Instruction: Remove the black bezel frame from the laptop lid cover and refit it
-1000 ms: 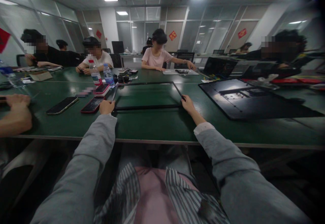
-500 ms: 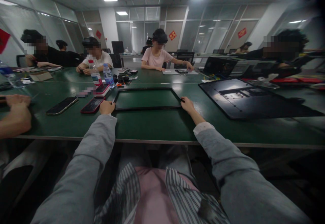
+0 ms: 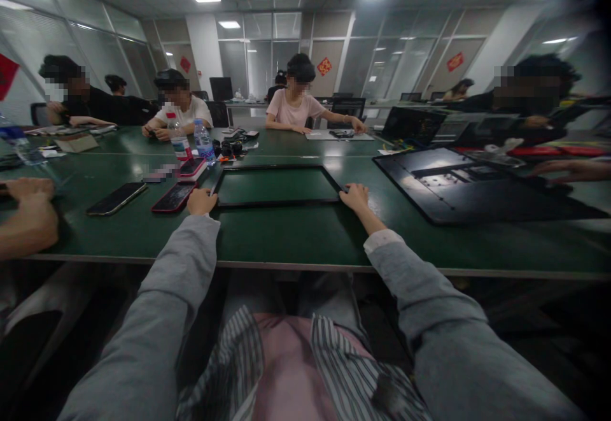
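Touching black frame (image 3: 279,204) on green table (image 3: 286,236); left hand (image 3: 202,202), right hand (image 3: 354,197)

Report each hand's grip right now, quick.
Left hand: closed on the left side of the thin black rectangular frame.
Right hand: at the frame's right side; whether closed cannot be told.

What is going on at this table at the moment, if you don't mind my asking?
The person's left hand and right hand are at opposite sides of a thin black rectangular frame, which lies on the dark green table. To the right, another person's hand is over a large, flat black panel.
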`<action>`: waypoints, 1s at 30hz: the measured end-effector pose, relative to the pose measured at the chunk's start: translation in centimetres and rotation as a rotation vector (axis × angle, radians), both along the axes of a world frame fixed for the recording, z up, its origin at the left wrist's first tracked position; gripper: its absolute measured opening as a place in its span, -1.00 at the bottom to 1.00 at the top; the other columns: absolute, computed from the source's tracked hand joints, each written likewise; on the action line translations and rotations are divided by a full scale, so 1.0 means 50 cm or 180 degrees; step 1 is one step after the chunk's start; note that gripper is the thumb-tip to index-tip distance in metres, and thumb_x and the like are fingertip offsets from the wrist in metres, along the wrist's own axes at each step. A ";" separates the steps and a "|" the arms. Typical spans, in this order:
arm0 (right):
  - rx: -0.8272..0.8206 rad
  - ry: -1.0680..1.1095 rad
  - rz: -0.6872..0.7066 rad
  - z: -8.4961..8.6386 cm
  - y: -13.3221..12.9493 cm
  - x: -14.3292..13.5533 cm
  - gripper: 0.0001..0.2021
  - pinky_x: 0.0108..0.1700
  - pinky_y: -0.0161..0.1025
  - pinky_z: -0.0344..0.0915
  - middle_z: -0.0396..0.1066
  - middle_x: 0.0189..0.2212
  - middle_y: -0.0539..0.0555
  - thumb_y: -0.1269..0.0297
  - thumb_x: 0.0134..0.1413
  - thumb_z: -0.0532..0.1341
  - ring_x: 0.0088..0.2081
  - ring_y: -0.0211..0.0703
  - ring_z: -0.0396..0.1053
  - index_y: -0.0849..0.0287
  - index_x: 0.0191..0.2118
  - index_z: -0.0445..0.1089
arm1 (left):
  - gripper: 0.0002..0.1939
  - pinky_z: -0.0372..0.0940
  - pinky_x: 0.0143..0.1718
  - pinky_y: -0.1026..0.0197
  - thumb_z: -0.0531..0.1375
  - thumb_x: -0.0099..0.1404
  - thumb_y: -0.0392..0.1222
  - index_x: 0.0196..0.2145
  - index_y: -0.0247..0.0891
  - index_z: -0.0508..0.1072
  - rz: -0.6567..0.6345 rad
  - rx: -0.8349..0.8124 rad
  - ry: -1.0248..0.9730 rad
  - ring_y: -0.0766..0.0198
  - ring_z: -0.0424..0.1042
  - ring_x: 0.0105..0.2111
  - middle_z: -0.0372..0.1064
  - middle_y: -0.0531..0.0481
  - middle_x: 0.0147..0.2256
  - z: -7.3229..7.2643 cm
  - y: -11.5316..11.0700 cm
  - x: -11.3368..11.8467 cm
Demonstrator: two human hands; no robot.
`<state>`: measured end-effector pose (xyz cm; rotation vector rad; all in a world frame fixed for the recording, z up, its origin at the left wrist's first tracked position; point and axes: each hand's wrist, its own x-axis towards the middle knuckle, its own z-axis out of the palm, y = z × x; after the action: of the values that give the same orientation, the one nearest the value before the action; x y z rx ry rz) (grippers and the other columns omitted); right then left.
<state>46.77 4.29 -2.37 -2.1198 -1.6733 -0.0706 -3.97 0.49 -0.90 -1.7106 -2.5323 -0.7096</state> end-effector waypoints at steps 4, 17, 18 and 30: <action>-0.0155 0.0010 -0.0074 0.008 -0.012 -0.004 -0.52 0.23 0.00 0.13 0.31 0.14 0.37 0.24 0.24 0.11 0.19 0.18 0.20 0.29 0.20 0.43 | -0.55 0.33 0.08 0.00 0.16 0.36 -0.01 0.11 -0.23 0.56 0.0025 -0.0042 -0.0021 -0.08 0.44 0.08 0.46 -0.29 0.08 0.000 0.002 0.000; -0.0002 0.0265 0.0081 0.013 -0.026 -0.011 -0.58 0.23 0.12 0.19 0.31 0.14 0.36 0.27 0.26 0.08 0.25 0.25 0.16 0.25 0.15 0.46 | -0.56 0.32 0.05 0.00 0.13 0.38 -0.02 0.11 -0.24 0.54 -0.0045 -0.0118 0.0066 -0.10 0.43 0.09 0.39 -0.32 0.14 0.005 -0.002 0.005; 0.0008 0.0266 0.0086 0.012 -0.026 -0.010 -0.58 0.22 0.11 0.19 0.32 0.13 0.36 0.27 0.26 0.08 0.24 0.24 0.16 0.25 0.14 0.47 | -0.56 0.32 0.05 0.00 0.13 0.38 -0.02 0.11 -0.24 0.54 -0.0047 -0.0120 0.0078 -0.09 0.43 0.09 0.39 -0.32 0.14 0.005 -0.002 0.005; 0.0096 0.0262 0.0100 0.009 -0.021 -0.008 -0.57 0.22 0.09 0.19 0.36 0.11 0.35 0.26 0.28 0.08 0.21 0.22 0.20 0.26 0.17 0.46 | -0.58 0.32 0.08 0.02 0.12 0.40 -0.05 0.10 -0.26 0.53 -0.0082 -0.0133 0.0155 -0.06 0.42 0.10 0.39 -0.31 0.13 0.002 0.003 0.004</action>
<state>46.36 3.26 -1.93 -2.0456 -1.6472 0.0009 -3.80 0.63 -0.81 -1.7536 -2.5150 -0.6126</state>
